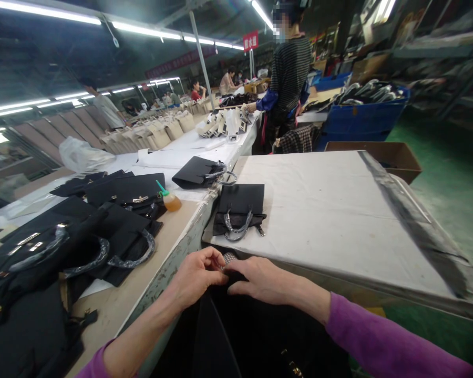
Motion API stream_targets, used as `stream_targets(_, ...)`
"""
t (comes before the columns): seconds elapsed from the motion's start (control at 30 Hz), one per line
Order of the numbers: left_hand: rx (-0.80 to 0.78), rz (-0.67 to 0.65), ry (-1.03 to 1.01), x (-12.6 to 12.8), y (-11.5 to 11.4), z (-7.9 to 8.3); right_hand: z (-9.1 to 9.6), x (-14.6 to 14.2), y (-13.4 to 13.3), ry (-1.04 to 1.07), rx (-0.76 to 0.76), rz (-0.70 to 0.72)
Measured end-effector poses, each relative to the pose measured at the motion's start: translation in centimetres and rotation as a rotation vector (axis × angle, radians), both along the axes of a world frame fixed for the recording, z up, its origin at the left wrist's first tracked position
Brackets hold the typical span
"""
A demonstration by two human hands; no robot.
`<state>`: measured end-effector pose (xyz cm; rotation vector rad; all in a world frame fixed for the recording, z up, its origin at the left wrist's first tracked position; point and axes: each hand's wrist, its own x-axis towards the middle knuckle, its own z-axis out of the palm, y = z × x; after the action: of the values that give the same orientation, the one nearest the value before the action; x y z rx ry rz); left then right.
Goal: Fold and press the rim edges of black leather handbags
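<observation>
Below my hands, in the lower middle of the head view, lies a black handbag (216, 341), with some gold-coloured hardware near the bottom edge. Fingers and thumb of my left hand (195, 275) are pinched together at its far edge. My right hand (260, 281) meets it there, fingers bent and closed on the same edge. Between the fingertips the detail is too small to make out. Just beyond, a finished-looking black handbag (242, 199) with plastic-wrapped handles rests on the pale table's near left corner.
Several black handbags (114, 220) cover the left bench, beside a glue bottle (170, 199) with a green nozzle. Another black handbag (199, 170) lies farther back. The pale table (331, 210) extends right. A co-worker (289, 73) stands behind it, near a blue bin (358, 118) and cardboard box (402, 160).
</observation>
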<state>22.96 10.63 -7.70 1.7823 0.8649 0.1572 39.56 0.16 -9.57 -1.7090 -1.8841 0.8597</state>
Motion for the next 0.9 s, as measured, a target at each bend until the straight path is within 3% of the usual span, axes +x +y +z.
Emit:
stream_targets(0.1,-0.085,-0.017,-0.013,-0.2,-0.2,0.7,0.1,-0.5,1.1,0.052,-0.014,-0.002)
stream_targets(0.33,-0.104,-0.114,0.161,-2.7,1.2,1.8,-1.4,-1.1,1.3,0.13,-0.022,-0.047)
stream_targets(0.63,-0.05,-0.121,0.146,-3.1,1.5,1.1,-2.2,-1.0,1.6,0.233,-0.065,-0.055)
stream_targets(0.9,-0.172,-0.023,0.099,-3.2,0.9,0.7,-2.5,-0.5,1.3,0.331,-0.138,-0.006)
